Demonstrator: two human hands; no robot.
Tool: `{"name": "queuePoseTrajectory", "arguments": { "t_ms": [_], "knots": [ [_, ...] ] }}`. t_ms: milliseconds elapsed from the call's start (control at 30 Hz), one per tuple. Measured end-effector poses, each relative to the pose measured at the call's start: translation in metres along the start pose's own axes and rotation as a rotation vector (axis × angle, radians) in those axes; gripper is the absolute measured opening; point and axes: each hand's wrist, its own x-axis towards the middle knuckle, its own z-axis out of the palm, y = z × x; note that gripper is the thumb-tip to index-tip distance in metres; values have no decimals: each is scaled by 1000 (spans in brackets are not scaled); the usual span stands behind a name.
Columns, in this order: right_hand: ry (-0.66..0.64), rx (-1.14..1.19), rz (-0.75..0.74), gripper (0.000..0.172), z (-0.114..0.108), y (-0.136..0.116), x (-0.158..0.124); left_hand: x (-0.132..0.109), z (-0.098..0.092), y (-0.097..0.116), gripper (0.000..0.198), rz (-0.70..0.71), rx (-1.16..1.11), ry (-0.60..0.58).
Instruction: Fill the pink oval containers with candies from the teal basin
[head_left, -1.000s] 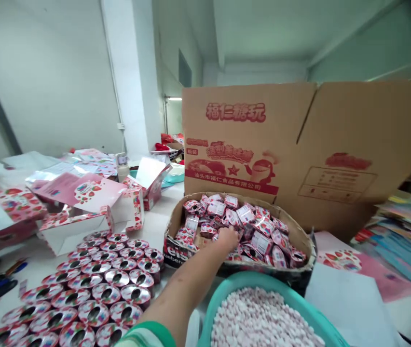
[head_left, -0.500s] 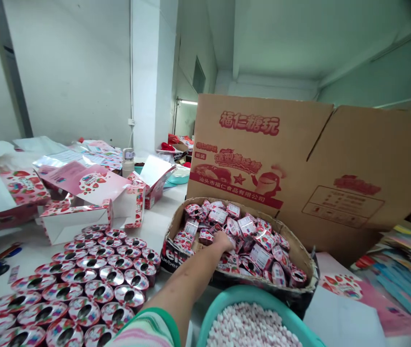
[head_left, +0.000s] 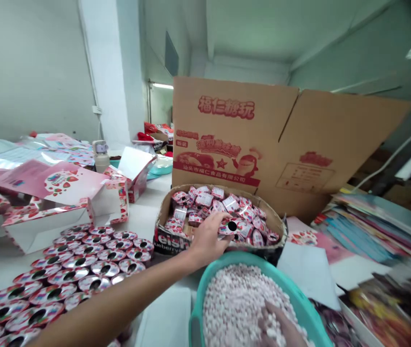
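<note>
My left hand (head_left: 209,238) is closed on a small strawberry-print paper box (head_left: 235,226) with a round dark hole facing me. It holds this box above the near rim of a cut-down cardboard tray (head_left: 171,246) heaped with similar small boxes (head_left: 203,198). Blurred by motion, my right hand (head_left: 280,325) is in a turquoise basin (head_left: 201,294) of small pale pink-white candies (head_left: 230,299). Its fingers curl around some candies there. At the left, rows of the same strawberry boxes (head_left: 70,274) stand with their holes upward.
A large brown carton (head_left: 227,130) rises behind the tray. Unfolded pink display boxes (head_left: 49,217) and a bottle (head_left: 101,156) stand at the back left. Stacked coloured sheets (head_left: 368,236) lie at the right. Beside the basin is a pale lid-like panel (head_left: 165,318).
My left hand has come up out of the heap with one small box. My right hand has come into view in the basin. The view has turned to the right.
</note>
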Motion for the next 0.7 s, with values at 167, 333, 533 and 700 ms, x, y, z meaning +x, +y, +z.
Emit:
{"name": "queuePoseTrajectory", "arguments": {
  "t_ms": [167,333,533,700],
  "knots": [
    [73,608,161,19,0,-14,-4,-76,6,44,37,-59,-302,-12],
    [-33,865,108,15,5,-53,-15,-122,33,54,36,-218,-361,-25],
    [-4,893,33,15,13,-73,-29,-136,49,60,41,-173,-160,-177],
    [54,729,-50,22,29,-73,-37,-135,55,70,34,-151,-65,-280]
  ]
}}
